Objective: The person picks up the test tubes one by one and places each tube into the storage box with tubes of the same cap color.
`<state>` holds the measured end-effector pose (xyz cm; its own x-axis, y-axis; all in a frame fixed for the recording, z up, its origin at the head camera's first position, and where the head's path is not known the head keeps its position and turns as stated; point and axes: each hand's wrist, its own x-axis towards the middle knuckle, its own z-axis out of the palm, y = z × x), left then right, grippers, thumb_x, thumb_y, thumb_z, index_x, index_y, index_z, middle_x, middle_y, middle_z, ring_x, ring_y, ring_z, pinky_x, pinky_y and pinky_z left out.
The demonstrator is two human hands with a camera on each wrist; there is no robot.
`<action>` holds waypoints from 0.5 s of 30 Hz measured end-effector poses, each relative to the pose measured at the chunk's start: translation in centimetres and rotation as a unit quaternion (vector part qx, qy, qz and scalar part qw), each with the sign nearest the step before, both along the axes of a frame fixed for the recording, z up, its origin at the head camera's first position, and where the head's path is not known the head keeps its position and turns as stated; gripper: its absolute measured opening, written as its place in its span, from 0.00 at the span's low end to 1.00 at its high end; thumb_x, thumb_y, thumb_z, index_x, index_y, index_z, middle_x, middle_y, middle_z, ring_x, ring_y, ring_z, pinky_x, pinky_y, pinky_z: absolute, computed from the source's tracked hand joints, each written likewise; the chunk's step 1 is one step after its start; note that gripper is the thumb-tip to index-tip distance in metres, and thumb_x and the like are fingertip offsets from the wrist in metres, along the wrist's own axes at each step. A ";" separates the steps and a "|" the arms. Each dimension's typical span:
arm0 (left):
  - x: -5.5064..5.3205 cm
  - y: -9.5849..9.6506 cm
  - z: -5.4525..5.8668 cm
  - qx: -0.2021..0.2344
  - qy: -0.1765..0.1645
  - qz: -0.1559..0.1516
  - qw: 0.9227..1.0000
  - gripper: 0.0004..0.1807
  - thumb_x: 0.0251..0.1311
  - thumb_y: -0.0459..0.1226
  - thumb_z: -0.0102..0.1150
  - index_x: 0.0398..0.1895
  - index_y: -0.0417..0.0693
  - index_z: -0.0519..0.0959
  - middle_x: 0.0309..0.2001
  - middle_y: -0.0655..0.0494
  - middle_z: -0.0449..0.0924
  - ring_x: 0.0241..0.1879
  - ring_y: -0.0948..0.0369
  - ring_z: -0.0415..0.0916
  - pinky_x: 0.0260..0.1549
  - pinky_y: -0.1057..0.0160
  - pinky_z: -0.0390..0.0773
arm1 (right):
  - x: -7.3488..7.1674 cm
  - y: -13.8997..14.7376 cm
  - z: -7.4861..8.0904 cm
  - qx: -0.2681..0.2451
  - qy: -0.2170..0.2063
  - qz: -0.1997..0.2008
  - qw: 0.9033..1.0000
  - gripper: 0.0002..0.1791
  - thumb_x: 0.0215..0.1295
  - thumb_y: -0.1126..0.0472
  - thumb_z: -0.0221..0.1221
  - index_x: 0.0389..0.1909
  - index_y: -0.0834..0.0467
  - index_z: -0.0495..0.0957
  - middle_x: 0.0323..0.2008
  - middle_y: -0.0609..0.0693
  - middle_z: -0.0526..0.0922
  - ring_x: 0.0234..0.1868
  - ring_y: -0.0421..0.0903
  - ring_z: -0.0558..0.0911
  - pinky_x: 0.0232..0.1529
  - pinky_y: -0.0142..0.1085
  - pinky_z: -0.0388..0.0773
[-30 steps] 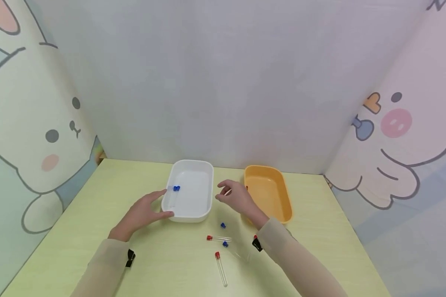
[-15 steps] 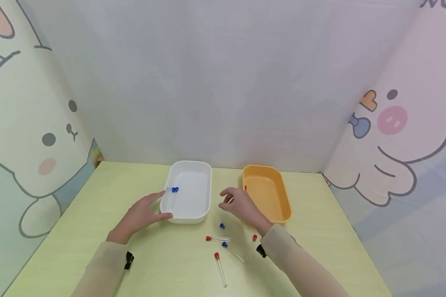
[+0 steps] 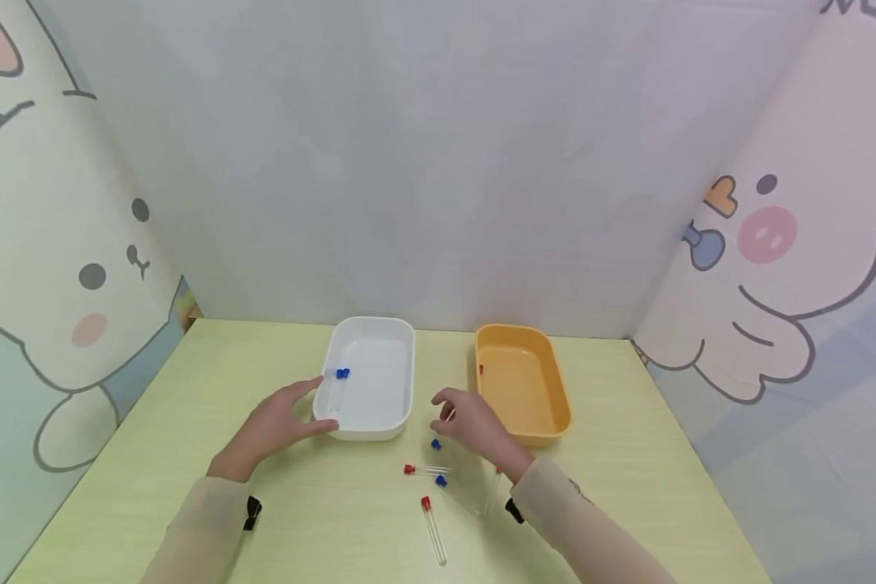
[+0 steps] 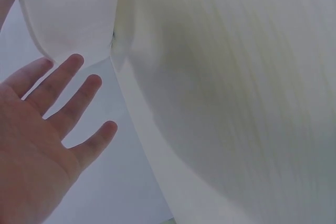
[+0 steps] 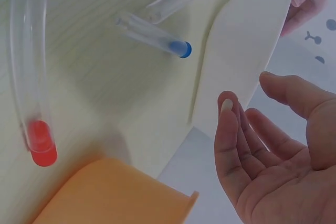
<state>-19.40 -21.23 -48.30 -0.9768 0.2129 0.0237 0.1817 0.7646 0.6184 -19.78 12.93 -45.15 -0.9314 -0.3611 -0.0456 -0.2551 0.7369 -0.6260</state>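
My left hand (image 3: 272, 423) touches the left rim of a white tray (image 3: 380, 389), its fingers straight and spread in the left wrist view. Two blue-capped test tubes (image 3: 342, 374) lie inside along the tray's left side. Between the trays hovers my right hand (image 3: 470, 422), fingers loosely curled, thumb apart and nothing held. Just below its fingertips is a blue-capped test tube (image 3: 435, 444), plain to see in the right wrist view as a clear tube (image 5: 152, 35). Closer to me lie another blue-capped tube (image 3: 441, 481) and red-capped tubes (image 3: 427, 503).
An orange tray (image 3: 526, 389) stands right of the right hand, with a red cap (image 3: 481, 369) at its left inner side. One red-capped tube (image 5: 42, 145) lies near it. A curtain (image 3: 445, 162) rises behind the pale table (image 3: 336, 511).
My right hand has lowered slightly towards me, near the blue-capped tube. The left hand stays at the white tray's rim. The head view has shifted slightly.
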 end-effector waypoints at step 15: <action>-0.1 -0.1 -0.2 0.005 -0.006 -0.003 1.000 0.56 0.52 0.63 0.73 0.77 0.41 0.65 0.74 0.35 0.68 0.73 0.33 0.65 0.66 0.32 0.72 | 1.0 0.0 -2.3 0.005 -0.016 -0.015 1.000 0.17 0.63 0.63 0.69 0.52 0.63 0.83 0.36 0.51 0.84 0.34 0.43 0.78 0.37 0.34 0.79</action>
<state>-19.53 -21.28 -48.49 -0.9758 0.2181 0.0135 0.1779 0.7571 0.6286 -18.81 12.89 -47.47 -0.9401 -0.3317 -0.0781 -0.2126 0.7499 -0.6265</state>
